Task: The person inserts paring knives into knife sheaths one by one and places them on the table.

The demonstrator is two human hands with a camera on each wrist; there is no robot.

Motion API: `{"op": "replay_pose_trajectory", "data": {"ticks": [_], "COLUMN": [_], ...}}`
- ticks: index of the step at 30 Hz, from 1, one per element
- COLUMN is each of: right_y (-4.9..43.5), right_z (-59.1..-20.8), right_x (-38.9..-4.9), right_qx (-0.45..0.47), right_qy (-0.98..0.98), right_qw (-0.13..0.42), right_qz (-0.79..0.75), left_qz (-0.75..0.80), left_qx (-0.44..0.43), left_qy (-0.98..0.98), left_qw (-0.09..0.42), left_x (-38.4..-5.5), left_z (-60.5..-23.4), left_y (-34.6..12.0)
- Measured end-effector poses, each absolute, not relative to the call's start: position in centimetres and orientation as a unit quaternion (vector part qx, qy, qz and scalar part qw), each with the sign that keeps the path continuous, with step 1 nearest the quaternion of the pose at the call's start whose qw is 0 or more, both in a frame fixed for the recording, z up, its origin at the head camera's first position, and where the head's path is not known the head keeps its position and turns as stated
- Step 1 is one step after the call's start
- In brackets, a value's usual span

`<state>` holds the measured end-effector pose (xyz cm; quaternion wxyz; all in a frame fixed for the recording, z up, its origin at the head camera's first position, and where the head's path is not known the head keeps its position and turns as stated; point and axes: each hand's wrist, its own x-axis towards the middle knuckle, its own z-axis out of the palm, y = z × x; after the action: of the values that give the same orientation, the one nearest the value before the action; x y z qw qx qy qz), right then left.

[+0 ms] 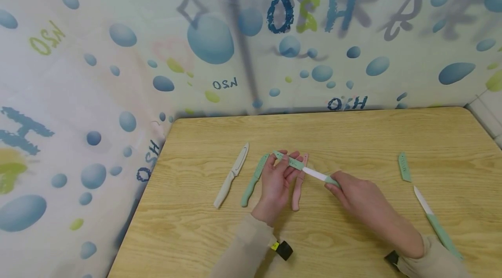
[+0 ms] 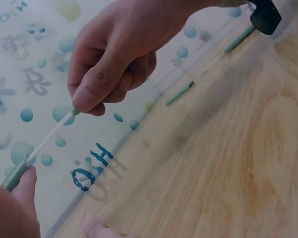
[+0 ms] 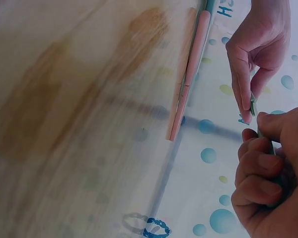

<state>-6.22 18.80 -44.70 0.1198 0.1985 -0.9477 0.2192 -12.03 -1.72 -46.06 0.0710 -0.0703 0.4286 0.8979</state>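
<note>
My left hand [image 1: 274,184] pinches a green blade sheath [image 1: 290,161] between thumb and fingers above the table. My right hand [image 1: 366,201] grips the green handle of a paring knife [image 1: 315,175] with a white blade. The blade points left, its tip at the sheath's mouth; whether some of it is inside I cannot tell. In the left wrist view, the blade [image 2: 49,136] and sheath [image 2: 15,174] line up. Curled fingers of the right hand [image 3: 268,173] hide most of the handle in the right wrist view. Below the left hand lies a pink sheathed knife [image 1: 297,193].
Left of the left hand, a green sheathed knife [image 1: 254,181] and a cream knife [image 1: 230,178] lie on the wooden table [image 1: 176,225]. At the right are a loose green sheath [image 1: 404,167] and an uncovered green-handled knife [image 1: 438,228]. Patterned sheeting [image 1: 251,82] stands behind the table.
</note>
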Motion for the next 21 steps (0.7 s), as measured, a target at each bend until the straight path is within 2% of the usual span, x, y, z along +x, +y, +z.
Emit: {"op": "replay_pose_trajectory", "data": {"ticks": [21], "right_y": [18.45], "right_z": [-44.85], "right_x": [-6.23], "right_qx": [0.198], "right_qy": [-0.948], "right_qw": [0.127], "right_qz": [0.213], "left_qz": [0.888], "left_qx": [-0.059], "left_qy": [0.453], "left_qw": [0.048], "left_x": [-11.40], "left_z": [-46.30], "left_y": [-1.13]}}
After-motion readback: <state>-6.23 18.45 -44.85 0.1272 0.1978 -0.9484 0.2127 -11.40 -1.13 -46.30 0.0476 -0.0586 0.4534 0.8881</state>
